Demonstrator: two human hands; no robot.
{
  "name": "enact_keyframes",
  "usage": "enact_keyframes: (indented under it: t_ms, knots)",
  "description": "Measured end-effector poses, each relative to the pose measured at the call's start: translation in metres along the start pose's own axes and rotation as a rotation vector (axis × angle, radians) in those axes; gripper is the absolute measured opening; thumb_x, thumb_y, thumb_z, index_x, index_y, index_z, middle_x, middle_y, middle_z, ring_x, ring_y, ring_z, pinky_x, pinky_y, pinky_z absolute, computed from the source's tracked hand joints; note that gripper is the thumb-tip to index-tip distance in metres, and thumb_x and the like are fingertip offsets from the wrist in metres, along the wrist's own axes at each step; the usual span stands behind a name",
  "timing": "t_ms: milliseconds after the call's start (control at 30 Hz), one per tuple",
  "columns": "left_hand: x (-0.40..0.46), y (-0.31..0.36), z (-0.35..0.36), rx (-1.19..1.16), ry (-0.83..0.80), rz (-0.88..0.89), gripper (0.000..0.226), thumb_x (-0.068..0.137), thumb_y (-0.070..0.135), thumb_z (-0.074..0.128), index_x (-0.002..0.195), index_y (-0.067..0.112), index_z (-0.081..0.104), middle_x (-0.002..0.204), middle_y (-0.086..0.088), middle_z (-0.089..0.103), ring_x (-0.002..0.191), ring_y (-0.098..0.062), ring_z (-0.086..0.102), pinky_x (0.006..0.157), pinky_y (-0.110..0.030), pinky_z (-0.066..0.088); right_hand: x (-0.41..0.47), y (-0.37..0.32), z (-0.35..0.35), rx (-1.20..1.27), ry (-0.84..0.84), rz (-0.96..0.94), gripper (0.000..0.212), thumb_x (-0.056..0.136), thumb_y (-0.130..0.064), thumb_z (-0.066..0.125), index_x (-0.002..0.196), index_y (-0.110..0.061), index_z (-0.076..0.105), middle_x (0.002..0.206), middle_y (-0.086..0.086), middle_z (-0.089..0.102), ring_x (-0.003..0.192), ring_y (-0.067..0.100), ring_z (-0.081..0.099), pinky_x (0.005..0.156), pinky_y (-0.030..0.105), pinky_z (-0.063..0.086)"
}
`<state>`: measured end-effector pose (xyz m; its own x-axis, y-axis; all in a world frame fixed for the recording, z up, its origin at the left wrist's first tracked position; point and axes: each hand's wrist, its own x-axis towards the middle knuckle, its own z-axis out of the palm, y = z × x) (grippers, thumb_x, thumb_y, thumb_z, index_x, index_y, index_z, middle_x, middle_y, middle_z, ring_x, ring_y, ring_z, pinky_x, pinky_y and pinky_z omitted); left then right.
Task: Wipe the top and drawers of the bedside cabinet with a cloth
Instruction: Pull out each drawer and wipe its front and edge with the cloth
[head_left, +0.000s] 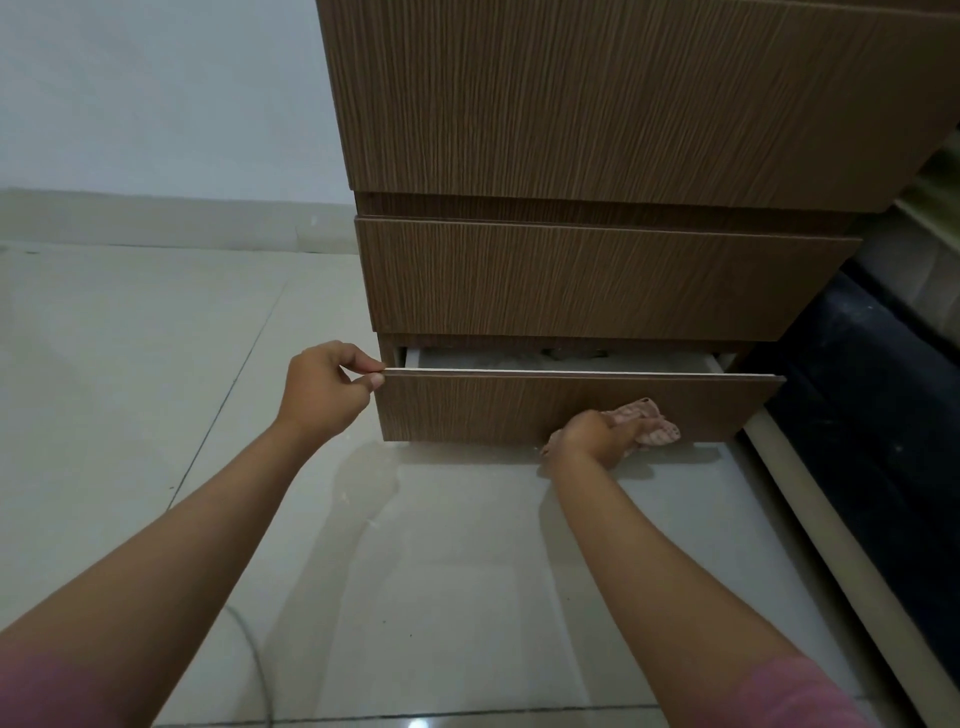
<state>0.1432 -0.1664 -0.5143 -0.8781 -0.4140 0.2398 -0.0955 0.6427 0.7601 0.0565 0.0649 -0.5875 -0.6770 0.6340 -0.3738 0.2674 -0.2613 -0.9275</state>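
The brown wood-grain bedside cabinet (597, 114) stands ahead with three drawers. Its bottom drawer (493, 405) is pulled partly out, showing a pale interior. My left hand (324, 387) pinches the top left corner of that drawer's front panel. My right hand (597, 436) presses a pink patterned cloth (652, 428) against the lower right part of the same panel. The middle drawer (597, 280) and the top drawer are closed.
Glossy pale floor tiles (415, 545) spread below the cabinet. A white wall (156, 93) with a skirting stands at the left. A dark bed base (872, 415) with a beige edge runs along the right. A thin cable (254, 660) lies on the floor.
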Motion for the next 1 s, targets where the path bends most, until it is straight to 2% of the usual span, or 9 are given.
enact_keyframes:
  t_ms: [133, 233, 367, 467, 533, 633, 767, 900, 1000]
  knots:
    - [0.0, -0.001, 0.002, -0.021, 0.011, -0.007, 0.008, 0.077, 0.007, 0.072, 0.083, 0.013, 0.072, 0.084, -0.002, 0.067, 0.056, -0.018, 0.051, 0.056, -0.022, 0.041, -0.045, -0.023, 0.002, 0.045, -0.067, -0.17, 0.063, 0.099, -0.016, 0.028, 0.148, -0.037, -0.005, 0.159, 0.004, 0.003, 0.137, 0.019, 0.027, 0.113, 0.036, 0.027]
    - [0.0, -0.002, 0.002, -0.034, 0.02, -0.012, 0.009, 0.077, 0.007, 0.072, 0.083, 0.013, 0.073, 0.084, -0.001, 0.067, 0.055, -0.017, 0.05, 0.056, -0.022, 0.042, -0.064, -0.019, 0.016, 0.052, -0.107, -0.242, 0.064, 0.1, -0.012, 0.028, 0.148, -0.032, -0.008, 0.158, 0.005, -0.012, 0.146, 0.021, 0.008, 0.112, 0.025, 0.017]
    - [0.0, -0.001, 0.0, -0.039, 0.006, 0.0, 0.011, 0.077, 0.006, 0.072, 0.082, 0.016, 0.072, 0.084, -0.001, 0.067, 0.057, -0.019, 0.05, 0.057, -0.023, 0.042, -0.075, -0.012, 0.024, 0.045, -0.083, -0.124, 0.071, 0.096, -0.006, 0.031, 0.148, -0.032, -0.011, 0.158, 0.007, -0.006, 0.142, 0.025, 0.019, 0.107, 0.024, 0.024]
    - [0.001, -0.002, -0.003, -0.026, -0.029, -0.004, 0.013, 0.079, 0.005, 0.07, 0.084, 0.016, 0.073, 0.084, 0.0, 0.066, 0.057, -0.017, 0.049, 0.055, -0.022, 0.039, -0.078, 0.0, 0.029, 0.054, -0.072, 0.036, 0.078, 0.082, -0.022, 0.03, 0.138, -0.055, -0.013, 0.158, 0.003, 0.004, 0.134, 0.036, 0.035, 0.105, 0.049, 0.039]
    - [0.003, -0.002, -0.005, -0.022, -0.063, -0.017, 0.014, 0.081, 0.004, 0.068, 0.087, 0.015, 0.073, 0.084, 0.0, 0.065, 0.058, -0.017, 0.049, 0.054, -0.022, 0.039, -0.082, 0.002, 0.03, 0.045, -0.084, 0.018, 0.075, 0.085, -0.02, 0.029, 0.137, -0.054, -0.014, 0.159, 0.003, 0.005, 0.135, 0.035, 0.035, 0.103, 0.052, 0.041]
    - [0.006, -0.001, -0.008, -0.012, -0.103, -0.026, 0.014, 0.083, 0.003, 0.066, 0.089, 0.014, 0.073, 0.081, 0.0, 0.064, 0.057, -0.016, 0.048, 0.053, -0.02, 0.037, -0.107, -0.003, 0.032, 0.044, -0.143, -0.084, 0.066, 0.098, -0.013, 0.028, 0.147, -0.036, -0.01, 0.159, 0.004, 0.001, 0.141, 0.026, 0.025, 0.11, 0.031, 0.029]
    - [0.008, -0.001, -0.012, 0.003, -0.127, -0.005, 0.013, 0.083, 0.004, 0.066, 0.088, 0.014, 0.073, 0.077, 0.002, 0.063, 0.052, -0.012, 0.044, 0.048, -0.011, 0.035, -0.139, 0.006, 0.046, 0.005, -0.214, -0.197, 0.065, 0.1, -0.011, 0.03, 0.148, -0.031, -0.01, 0.158, 0.004, -0.012, 0.145, 0.019, 0.008, 0.095, 0.007, 0.017]
    - [0.011, -0.002, -0.013, 0.015, -0.148, 0.007, 0.012, 0.083, 0.005, 0.066, 0.088, 0.013, 0.073, 0.075, 0.002, 0.063, 0.05, -0.012, 0.044, 0.043, -0.005, 0.033, -0.144, 0.018, 0.054, -0.054, -0.181, -0.281, 0.066, 0.099, -0.008, 0.029, 0.148, -0.026, -0.011, 0.156, 0.009, -0.02, 0.146, 0.02, -0.006, 0.107, 0.017, 0.015]
    - [0.012, -0.002, -0.012, 0.011, -0.146, 0.008, 0.013, 0.083, 0.005, 0.066, 0.088, 0.014, 0.073, 0.079, 0.001, 0.064, 0.051, -0.011, 0.045, 0.044, -0.004, 0.033, -0.14, 0.025, 0.053, -0.063, -0.181, -0.231, 0.065, 0.099, -0.009, 0.029, 0.149, -0.026, -0.01, 0.157, 0.008, -0.017, 0.146, 0.023, 0.001, 0.111, 0.022, 0.019]
